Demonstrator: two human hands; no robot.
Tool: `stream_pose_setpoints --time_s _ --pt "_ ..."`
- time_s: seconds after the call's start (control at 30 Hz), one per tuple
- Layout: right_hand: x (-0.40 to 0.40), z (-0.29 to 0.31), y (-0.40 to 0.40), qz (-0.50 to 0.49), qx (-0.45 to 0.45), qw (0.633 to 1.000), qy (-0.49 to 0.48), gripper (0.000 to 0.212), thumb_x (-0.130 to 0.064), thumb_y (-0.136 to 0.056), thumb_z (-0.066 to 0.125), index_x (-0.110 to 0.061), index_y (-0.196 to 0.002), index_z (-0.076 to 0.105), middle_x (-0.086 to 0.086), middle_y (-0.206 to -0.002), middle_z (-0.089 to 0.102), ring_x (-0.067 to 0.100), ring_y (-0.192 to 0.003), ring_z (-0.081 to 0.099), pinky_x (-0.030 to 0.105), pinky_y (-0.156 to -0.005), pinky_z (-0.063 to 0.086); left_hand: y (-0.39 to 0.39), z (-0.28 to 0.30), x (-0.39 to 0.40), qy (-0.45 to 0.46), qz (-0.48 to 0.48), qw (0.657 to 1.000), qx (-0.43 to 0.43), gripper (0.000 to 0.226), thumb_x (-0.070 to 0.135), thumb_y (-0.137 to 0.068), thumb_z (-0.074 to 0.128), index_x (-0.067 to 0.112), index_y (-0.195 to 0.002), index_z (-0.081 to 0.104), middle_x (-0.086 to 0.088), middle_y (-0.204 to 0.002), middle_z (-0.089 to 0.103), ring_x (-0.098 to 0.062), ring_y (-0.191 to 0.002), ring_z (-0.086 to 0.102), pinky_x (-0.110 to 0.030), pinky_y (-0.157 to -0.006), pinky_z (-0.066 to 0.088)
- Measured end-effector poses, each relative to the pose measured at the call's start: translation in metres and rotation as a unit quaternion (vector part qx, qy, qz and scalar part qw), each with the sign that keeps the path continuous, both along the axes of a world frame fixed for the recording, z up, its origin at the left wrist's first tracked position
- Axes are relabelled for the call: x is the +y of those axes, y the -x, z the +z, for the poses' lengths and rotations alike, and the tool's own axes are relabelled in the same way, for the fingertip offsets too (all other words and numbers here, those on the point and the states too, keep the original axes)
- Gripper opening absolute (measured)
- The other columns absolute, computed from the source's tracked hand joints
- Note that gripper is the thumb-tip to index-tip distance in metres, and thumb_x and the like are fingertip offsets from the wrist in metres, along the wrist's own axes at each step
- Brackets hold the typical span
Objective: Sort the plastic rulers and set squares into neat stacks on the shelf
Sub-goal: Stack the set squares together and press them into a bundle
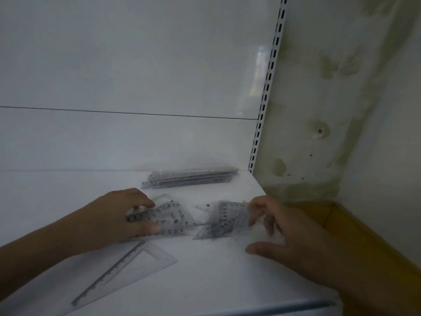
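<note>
1. right hand (284, 233), lower right of frame: fingertips pinch the right edge of a loose pile of small set squares (224, 221), which lies just left of it.
2. left hand (127, 215), centre left: thumb and fingers hold a second overlapping set-square pile (169, 218), extending rightward from it.
3. stacked rulers (191, 177), long axis left-right, lie behind both hands at the back of the shelf (216, 281).
4. one large set square (127, 270) lies apart, lower left, nearer the left hand.

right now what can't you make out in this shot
- Set squares under the left hand: count hidden by fingers and overlap, head view.
- Pile at the right hand: motion blur hides grip and count.
- Ruler stack at back: too blurred to count.
- Large set square: markings unreadable.
</note>
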State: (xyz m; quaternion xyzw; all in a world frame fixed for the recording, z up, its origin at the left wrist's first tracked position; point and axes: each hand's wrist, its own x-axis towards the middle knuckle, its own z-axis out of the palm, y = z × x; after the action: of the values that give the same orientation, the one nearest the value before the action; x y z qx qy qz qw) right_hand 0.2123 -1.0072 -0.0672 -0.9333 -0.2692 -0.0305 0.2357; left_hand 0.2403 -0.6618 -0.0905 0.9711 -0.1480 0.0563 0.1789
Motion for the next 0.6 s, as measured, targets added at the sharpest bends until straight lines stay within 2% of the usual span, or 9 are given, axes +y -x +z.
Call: stream_pose_setpoints --time_s 0.1,0.23,0.27,0.33,0.4,0.47,0.53,0.57,0.6 --pt "0.002 0.01 -0.023 0.006 0.004 1.0 -0.016 0.057 -0.071 -0.062 0.055 -0.054 -0.115 0.04 -0.045 -0.104 0.041 -0.022 -0.099 0.04 0.003 -0.076 0.035 -0.001 0.001 -0.001 0.022 0.001 1.0 -0.005 0.07 0.103 -0.039 0.029 0.058 -0.088 0.049 0.035 -0.106 0.052 0.014 -0.1 0.05 -0.015 -0.091 0.039" --pt "0.013 0.011 -0.061 0.035 0.027 0.999 0.025 0.069 -0.067 -0.07 0.064 -0.038 -0.131 0.05 -0.025 -0.135 0.044 -0.006 -0.122 0.039 0.022 -0.104 0.034 -0.003 0.0 -0.001 0.028 0.012 0.999 -0.017 0.071 0.098 -0.052 0.03 0.044 -0.087 0.062 0.026 -0.1 0.06 0.009 -0.093 0.057 -0.013 -0.081 0.043" --pt "0.015 0.01 -0.067 0.041 0.043 0.997 0.041 0.069 -0.065 -0.072 0.065 -0.036 -0.133 0.05 -0.021 -0.139 0.046 -0.003 -0.122 0.041 0.023 -0.105 0.036 -0.004 -0.001 0.0 0.028 0.014 0.999 -0.021 0.073 0.096 -0.056 0.031 0.039 -0.086 0.064 0.022 -0.097 0.062 0.006 -0.09 0.058 -0.02 -0.081 0.047" --pt "0.017 0.008 -0.076 0.057 0.064 0.994 0.067 0.068 -0.059 -0.076 0.067 -0.032 -0.135 0.05 -0.017 -0.139 0.05 -0.004 -0.115 0.045 0.016 -0.097 0.038 -0.005 -0.002 0.0 0.026 0.019 0.999 -0.031 0.069 0.096 -0.059 0.029 0.043 -0.087 0.063 0.022 -0.097 0.063 0.005 -0.092 0.059 -0.029 -0.085 0.048" --pt "0.017 0.007 -0.081 0.071 0.074 0.992 0.072 0.068 -0.055 -0.078 0.068 -0.03 -0.138 0.049 -0.017 -0.139 0.05 -0.008 -0.113 0.044 0.005 -0.088 0.034 -0.003 -0.001 -0.005 0.017 0.024 0.999 -0.03 0.06 0.094 -0.062 0.025 0.053 -0.096 0.053 0.028 -0.103 0.059 0.006 -0.096 0.056 -0.024 -0.087 0.046" --pt "0.014 0.006 -0.085 0.074 0.076 0.992 0.072 0.071 -0.054 -0.076 0.07 -0.031 -0.14 0.046 -0.021 -0.138 0.048 -0.009 -0.113 0.043 0.001 -0.084 0.031 -0.001 0.003 -0.012 0.012 0.046 0.999 -0.011 0.048 0.078 -0.074 0.033 0.055 -0.116 0.04 0.031 -0.107 0.053 0.006 -0.096 0.055 -0.015 -0.081 0.043" --pt "0.012 0.005 -0.086 0.082 0.074 0.99 0.091 0.076 -0.055 -0.074 0.072 -0.035 -0.141 0.042 -0.024 -0.134 0.045 -0.008 -0.112 0.043 0.002 -0.084 0.032 0.001 0.006 -0.018 0.014 0.056 0.998 -0.012 0.035 0.065 -0.083 0.041 0.055 -0.117 0.038 0.033 -0.106 0.051 0.005 -0.093 0.055 -0.013 -0.077 0.044" --pt "0.011 0.005 -0.086 0.087 0.073 0.989 0.099 0.079 -0.055 -0.073 0.073 -0.037 -0.142 0.039 -0.025 -0.135 0.043 -0.007 -0.113 0.043 0.005 -0.087 0.033 0.001 0.005 -0.018 0.019 0.049 0.998 -0.023 0.037 0.073 -0.079 0.038 0.055 -0.111 0.041 0.034 -0.104 0.05 0.008 -0.092 0.054 -0.011 -0.077 0.044" --pt "0.01 0.004 -0.087 0.091 0.074 0.988 0.104 0.083 -0.056 -0.072 0.074 -0.038 -0.143 0.035 -0.024 -0.138 0.041 -0.006 -0.115 0.042 0.01 -0.092 0.035 0.002 0.007 -0.018 0.028 0.041 0.998 -0.034 0.053 0.086 -0.07 0.027 0.054 -0.108 0.044 0.035 -0.103 0.049 0.012 -0.094 0.052 -0.008 -0.079 0.042"
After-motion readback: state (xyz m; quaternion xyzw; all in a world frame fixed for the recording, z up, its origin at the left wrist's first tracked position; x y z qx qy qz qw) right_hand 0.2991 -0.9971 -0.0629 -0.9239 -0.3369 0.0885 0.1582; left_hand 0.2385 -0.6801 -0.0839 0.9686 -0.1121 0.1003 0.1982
